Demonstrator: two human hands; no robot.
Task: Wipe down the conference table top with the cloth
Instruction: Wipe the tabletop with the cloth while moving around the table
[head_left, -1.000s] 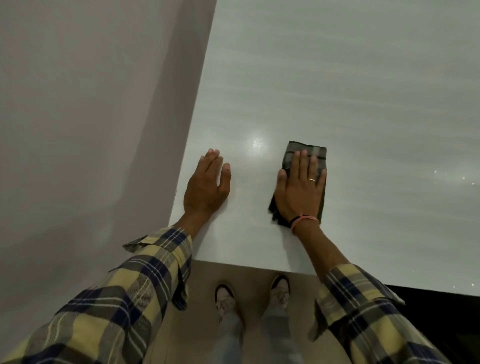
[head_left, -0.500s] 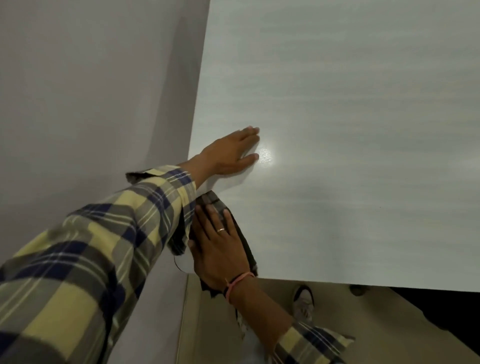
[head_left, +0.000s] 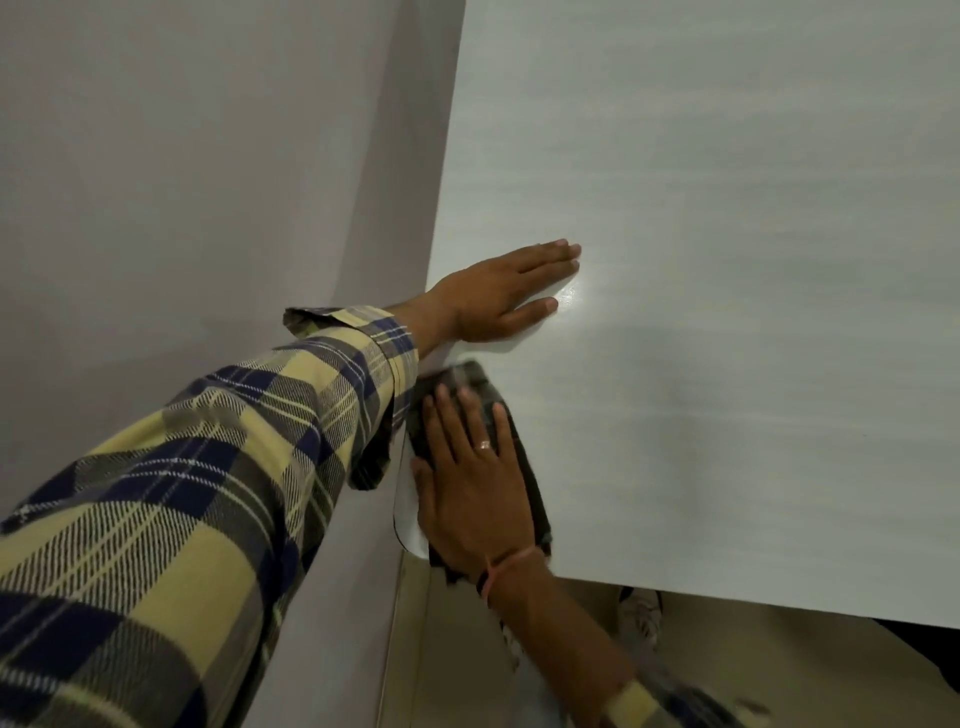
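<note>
The pale conference table top (head_left: 727, 260) fills the right side of the head view. A dark plaid cloth (head_left: 522, 462) lies at the table's near left corner, partly hanging over the front edge. My right hand (head_left: 472, 493) presses flat on the cloth with straight fingers; a ring and a pink wristband show. My left hand (head_left: 504, 296) rests flat on the table just beyond, fingers pointing right, its plaid sleeve crossing the left of the frame.
A plain grey wall (head_left: 208, 182) runs along the table's left edge. Below the front edge is beige floor (head_left: 753, 665), with a shoe (head_left: 641, 618) partly under the table. A bright light reflection (head_left: 571, 296) sits by my left fingertips.
Over the second, my right hand slid the cloth left from mid-table to the near left corner. My left hand shifted further onto the table, fingers turning rightward. In the last half second little moved.
</note>
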